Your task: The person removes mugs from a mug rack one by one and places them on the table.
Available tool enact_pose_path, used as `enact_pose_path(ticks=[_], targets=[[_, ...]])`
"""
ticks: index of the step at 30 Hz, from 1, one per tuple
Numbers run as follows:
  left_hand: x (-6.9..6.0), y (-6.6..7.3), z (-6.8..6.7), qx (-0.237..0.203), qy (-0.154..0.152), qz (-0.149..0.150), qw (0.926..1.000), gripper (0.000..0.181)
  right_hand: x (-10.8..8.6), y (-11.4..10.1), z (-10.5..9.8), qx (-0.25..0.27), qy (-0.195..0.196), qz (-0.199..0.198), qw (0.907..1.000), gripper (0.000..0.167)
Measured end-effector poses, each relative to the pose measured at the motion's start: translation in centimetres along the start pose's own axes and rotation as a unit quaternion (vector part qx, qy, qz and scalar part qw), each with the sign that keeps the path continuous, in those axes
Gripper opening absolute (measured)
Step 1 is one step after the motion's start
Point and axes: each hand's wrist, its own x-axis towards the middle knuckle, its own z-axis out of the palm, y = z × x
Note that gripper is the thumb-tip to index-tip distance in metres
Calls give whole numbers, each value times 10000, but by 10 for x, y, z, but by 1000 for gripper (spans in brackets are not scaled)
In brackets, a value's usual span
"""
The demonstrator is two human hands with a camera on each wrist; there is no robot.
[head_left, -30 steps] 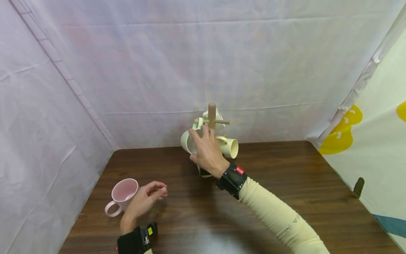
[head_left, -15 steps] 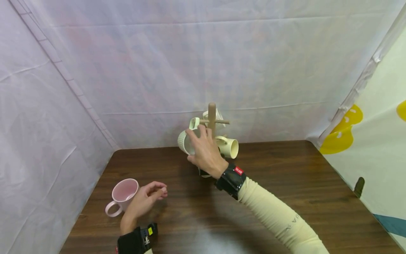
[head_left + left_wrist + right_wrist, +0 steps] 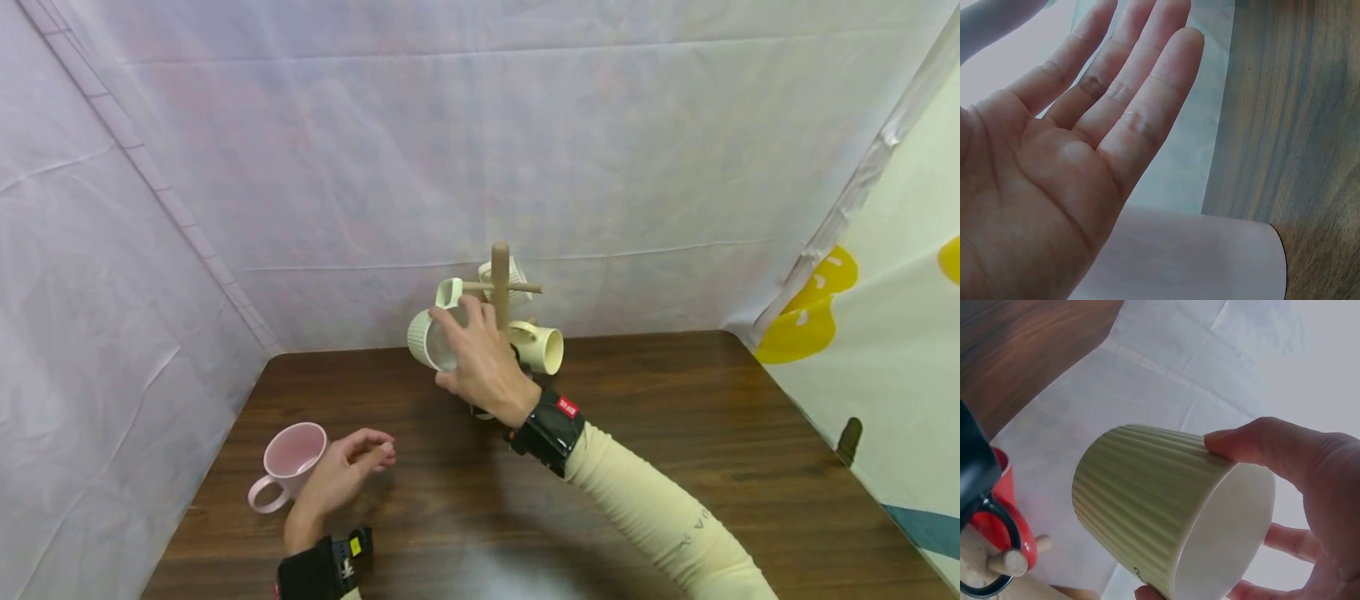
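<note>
My right hand (image 3: pixel 487 367) grips a pale green ribbed mug (image 3: pixel 1141 494) by its rim, thumb on the outer wall. The mug lies tilted on its side, its mouth towards my palm. In the head view its handle (image 3: pixel 449 292) is at the left end of an upper peg of the wooden mug tree (image 3: pixel 500 267); whether the peg tip is still inside the loop I cannot tell. My left hand (image 3: pixel 348 467) rests loosely near the table with nothing in it, beside a pink mug (image 3: pixel 296 450). Its fingers (image 3: pixel 1154 94) are nearly straight.
On the tree hang a cream mug (image 3: pixel 542 348) at lower right and a white ribbed mug (image 3: pixel 517 279) behind the post. The right wrist view also shows a dark mug (image 3: pixel 975 469) and a red mug (image 3: pixel 1004 500). White sheeting stands behind the brown table (image 3: pixel 637 467).
My right hand has moved a little left, and the green mug has slid left along the peg towards its end. The left hand and pink mug have stayed put.
</note>
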Motion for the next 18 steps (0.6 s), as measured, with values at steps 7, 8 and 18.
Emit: enact_pose_path(ticks=[7, 8, 18], targets=[[1, -1, 0, -55, 44, -34, 10000, 29, -7, -10, 0, 38, -194, -239, 9995, 84], [1, -1, 0, -51, 52, -45, 10000, 29, -8, -11, 0, 62, -243, -275, 9993, 84], [2, -2, -1, 86, 45, -18, 10000, 26, -18, -20, -5, 211, -636, -429, 9968, 87]])
